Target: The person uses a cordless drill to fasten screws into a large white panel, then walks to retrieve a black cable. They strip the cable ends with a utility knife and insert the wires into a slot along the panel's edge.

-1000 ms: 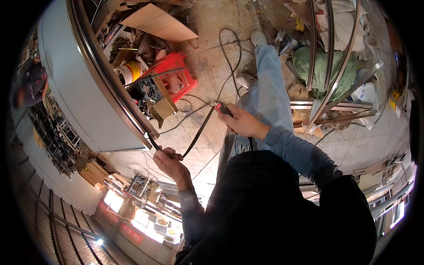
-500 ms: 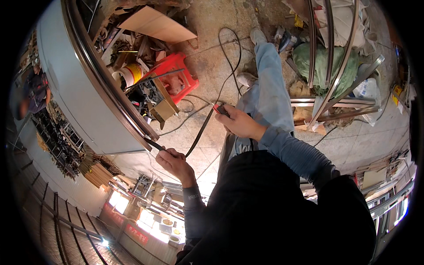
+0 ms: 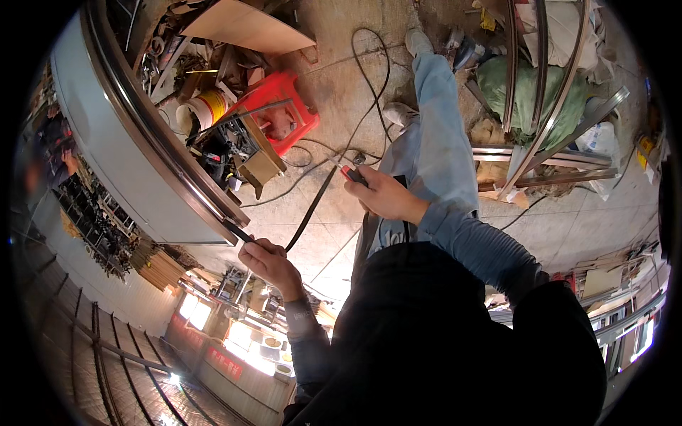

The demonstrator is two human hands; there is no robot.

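Left hand (image 3: 266,259) fingers closed on lower end of black rubber strip (image 3: 310,210) at curved metal frame (image 3: 153,142), right hand (image 3: 380,195) gripping red-handled tool (image 3: 349,173) at strip's upper end

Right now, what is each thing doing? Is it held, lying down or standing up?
Left hand: closed on the lower end of the black strip, at the end of the curved metal rail.
Right hand: closed on a small red and black tool.
Black strip: held, stretched straight between both hands.
Curved metal rail: fixed along the grey panel's edge.
Red stool: standing on the floor.
Black cable: lying loose on the floor.
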